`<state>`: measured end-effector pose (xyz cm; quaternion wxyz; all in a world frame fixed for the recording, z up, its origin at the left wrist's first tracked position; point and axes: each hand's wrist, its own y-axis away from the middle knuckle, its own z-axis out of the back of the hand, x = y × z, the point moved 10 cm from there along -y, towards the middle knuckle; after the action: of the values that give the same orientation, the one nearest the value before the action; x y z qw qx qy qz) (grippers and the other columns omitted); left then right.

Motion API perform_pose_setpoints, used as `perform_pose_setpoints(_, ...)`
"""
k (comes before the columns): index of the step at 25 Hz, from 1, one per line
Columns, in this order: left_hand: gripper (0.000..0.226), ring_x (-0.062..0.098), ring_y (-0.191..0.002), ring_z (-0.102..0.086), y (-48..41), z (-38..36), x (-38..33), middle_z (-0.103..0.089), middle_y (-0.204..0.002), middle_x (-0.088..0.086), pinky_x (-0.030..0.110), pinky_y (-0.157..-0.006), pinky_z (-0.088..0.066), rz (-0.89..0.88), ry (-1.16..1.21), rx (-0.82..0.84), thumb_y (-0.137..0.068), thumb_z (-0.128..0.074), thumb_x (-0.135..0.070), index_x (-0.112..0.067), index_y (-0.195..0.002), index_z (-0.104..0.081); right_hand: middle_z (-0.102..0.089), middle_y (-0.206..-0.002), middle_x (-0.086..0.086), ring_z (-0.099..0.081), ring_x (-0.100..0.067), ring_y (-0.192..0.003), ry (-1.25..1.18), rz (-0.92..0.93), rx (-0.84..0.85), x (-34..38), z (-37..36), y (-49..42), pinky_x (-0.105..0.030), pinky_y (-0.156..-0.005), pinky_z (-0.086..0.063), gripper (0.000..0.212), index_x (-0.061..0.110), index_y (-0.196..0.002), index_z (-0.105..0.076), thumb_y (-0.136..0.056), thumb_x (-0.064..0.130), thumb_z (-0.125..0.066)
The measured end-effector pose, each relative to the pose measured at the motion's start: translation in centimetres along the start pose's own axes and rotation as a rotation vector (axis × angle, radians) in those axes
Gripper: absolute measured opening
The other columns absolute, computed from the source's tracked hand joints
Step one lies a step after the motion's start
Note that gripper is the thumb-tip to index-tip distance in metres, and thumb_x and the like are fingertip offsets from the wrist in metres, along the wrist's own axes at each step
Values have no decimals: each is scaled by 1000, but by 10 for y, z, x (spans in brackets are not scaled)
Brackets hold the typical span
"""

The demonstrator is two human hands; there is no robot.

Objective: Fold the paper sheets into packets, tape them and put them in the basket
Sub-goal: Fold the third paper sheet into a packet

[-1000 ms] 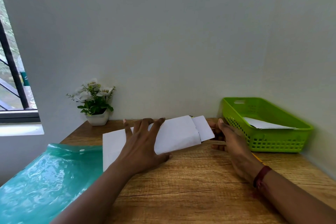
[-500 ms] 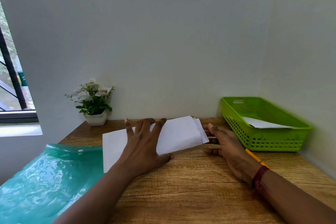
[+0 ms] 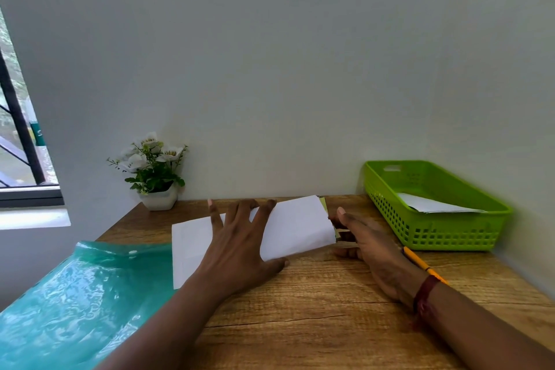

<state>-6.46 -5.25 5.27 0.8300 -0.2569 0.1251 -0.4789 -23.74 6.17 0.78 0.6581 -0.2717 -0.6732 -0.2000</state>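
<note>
White paper sheet [image 3: 297, 228]: lies on the wooden surface [image 3: 315, 309], its right part folded over towards the left so that 2 layers show.
Left hand [image 3: 240, 249]: palm down on the middle of the sheet, fingers [image 3: 214, 213] straight and spread, pressing the fold flat; the thumb rests on the surface at the sheet's near edge.
Right hand [image 3: 369, 243]: lies low on the surface just right of the sheet, fingers stretched out nearly straight and gripping nothing, their tips at the folded right edge.
Greenish sliver [image 3: 322, 203]: peeks out behind the sheet's far right corner; I cannot tell what it is.
Basket [image 3: 435, 237]: bright green, perforated, at the right against the wall, apart from the sheet.
Folded paper [image 3: 432, 206]: 1 white piece already inside the basket.
Pencil [image 3: 420, 263]: yellow, on the surface between the right wrist and the basket, partly hidden by the wrist.
Wrist thread [image 3: 423, 297]: dark red, around the right wrist.
Plastic folder [image 3: 75, 294]: translucent teal, lower left, meeting the sheet's left edge.
Flower pot [image 3: 159, 198]: white, with white flowers, far left corner by the wall.
</note>
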Motion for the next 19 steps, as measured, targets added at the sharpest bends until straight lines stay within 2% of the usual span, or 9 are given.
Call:
perform_pose_setpoints(4, 103, 22, -139, -21, 0, -6, -7, -27, -145, 0, 64, -111, 15, -25, -27, 66, -67, -46, -84, -35, -149, -8, -74, -100, 6, -68, -12, -92, -16, -26, 22, -4, -5, 0, -28, -73, -51, 28, 15, -101, -73, -93, 36, -56)
perform_pose_setpoints(7, 103, 22, -140, -19, -1, -9, -13, -24, -148, 1, 64, -110, 17, -24, -33, 105, -68, -43, -86, -35, -150, -6, -74, -95, -2, -65, -12, -79, -23, -19, 0, -4, -5, 3, -26, -64, -46, 17, 11, -90, -71, -89, 26, -65)
perform_pose_setpoints(10, 104, 22, -139, -25, -3, -10, -17, -26, -148, 0, 66, -110, 14, -34, -23, 114, -66, -39, -88, -34, -151, -10, -71, -98, -3, -63, -13, -80, -14, 6, -40, -5, -2, 4, -24, -59, -48, 12, 14, -98, -70, -86, 16, -68)
perform_pose_setpoints(12, 106, 22, -138, -27, -5, -10, -19, -28, -149, 0, 65, -112, 10, -35, -17, 127, -65, -40, -89, -34, -151, -11, -68, -99, -3, -63, -15, -82, -56, 9, -57, -8, -1, 4, -26, -56, -50, 15, 17, -99, -68, -85, 12, -69)
perform_pose_setpoints(15, 110, 19, -137, -24, -7, -12, -23, -24, -148, -4, 60, -116, 2, -4, -21, 216, -62, -40, -92, -35, -150, -4, -68, -100, -7, -63, -18, -80, -152, 15, -102, -11, 8, 0, -24, -50, -49, 18, 17, -96, -67, -83, 4, -69)
perform_pose_setpoints(19, 116, 16, -129, -31, -12, -6, -43, -30, -144, -6, 45, -115, -23, 24, 40, 341, -57, -45, -95, -34, -148, -8, -70, -101, -11, -63, -20, -80, -231, 59, -185, -5, 25, -3, -25, -49, -47, 22, 17, -93, -70, -81, -2, -69)
